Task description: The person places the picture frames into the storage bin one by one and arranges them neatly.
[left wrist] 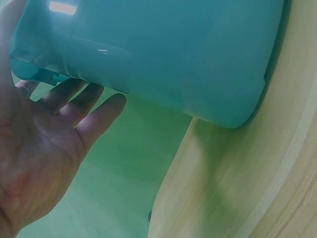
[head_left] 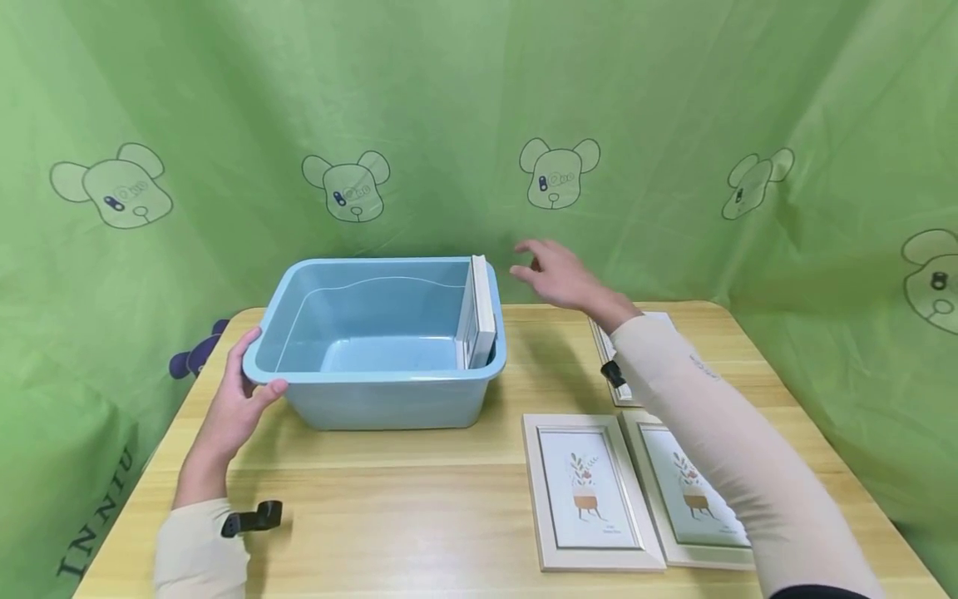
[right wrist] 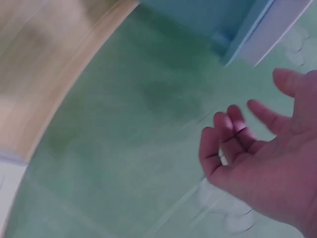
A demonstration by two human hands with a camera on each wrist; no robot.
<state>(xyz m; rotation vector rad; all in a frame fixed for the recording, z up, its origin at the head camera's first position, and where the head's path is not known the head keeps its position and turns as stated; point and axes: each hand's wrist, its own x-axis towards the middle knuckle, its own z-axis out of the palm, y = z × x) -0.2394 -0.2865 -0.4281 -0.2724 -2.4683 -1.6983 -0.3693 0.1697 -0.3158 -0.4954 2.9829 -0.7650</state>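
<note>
My left hand holds the near left corner of a light blue plastic basin, its thumb at the front rim and its fingers along the left side. In the left wrist view the fingers reach behind the basin's wall. Inside the basin, a white picture frame stands on edge against the right wall, its top above the rim. To the right of the basin, my right hand is raised in the air, fingers loosely bent and nothing in them. The right wrist view shows this hand apart from the basin's rim.
Two cream picture frames with potted-plant prints, a left one and a right one, lie side by side on the wooden table. Another frame lies behind them, partly under the right forearm. A green curtain surrounds the table.
</note>
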